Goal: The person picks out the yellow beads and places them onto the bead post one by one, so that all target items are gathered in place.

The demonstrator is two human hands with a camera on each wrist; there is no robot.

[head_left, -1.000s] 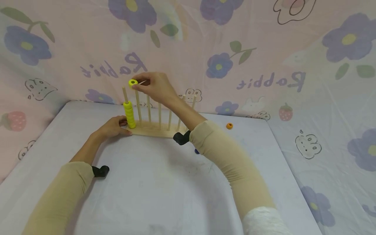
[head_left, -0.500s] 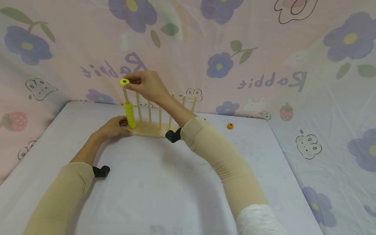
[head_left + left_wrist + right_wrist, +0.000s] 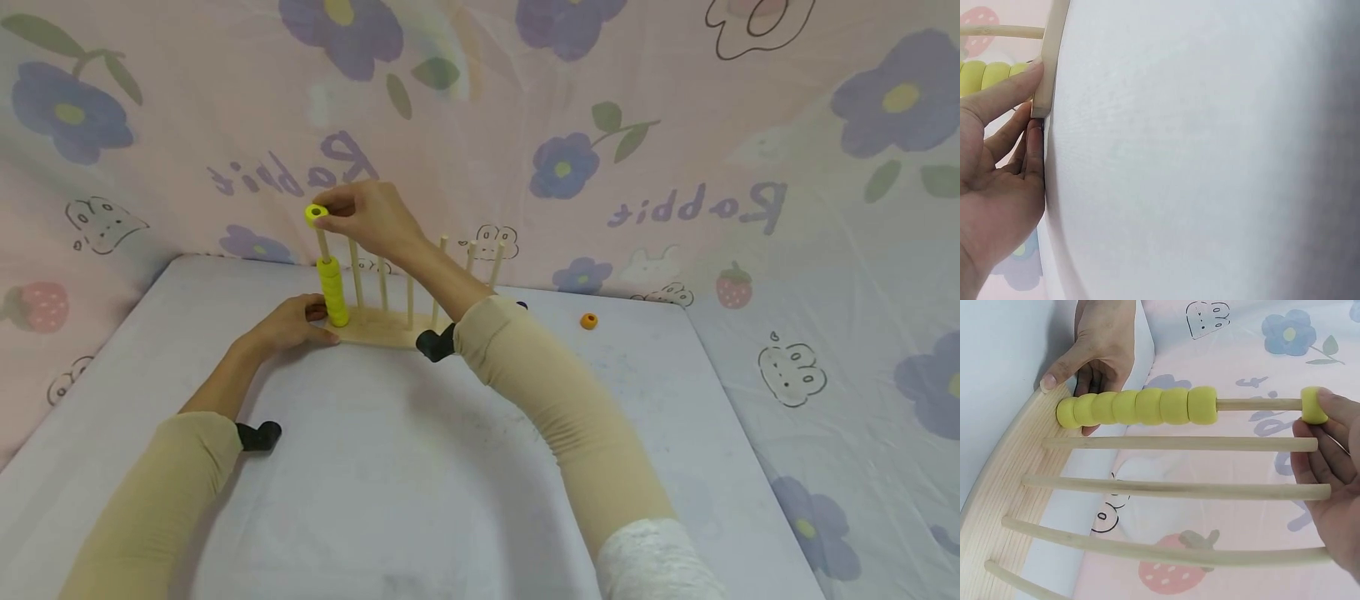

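Observation:
A pale wooden peg rack stands on the table, a row of upright rods on its flat base. Several yellow beads are stacked on the leftmost rod, from the base upward. My right hand pinches one more yellow bead between thumb and fingers at the top of that rod. A dark hole shows in this bead's upper face. My left hand grips the left end of the base, as the left wrist view also shows with the thumb against the wood.
An orange bead lies on the white table right of the rack. Behind my right sleeve, a dark bead peeks out. A patterned cloth hangs at the back. The other rods carry no beads in the right wrist view.
My right hand has moved left with the yellow bead, from beside the leftmost rod to its top, then slightly down. My left hand stays at the base.

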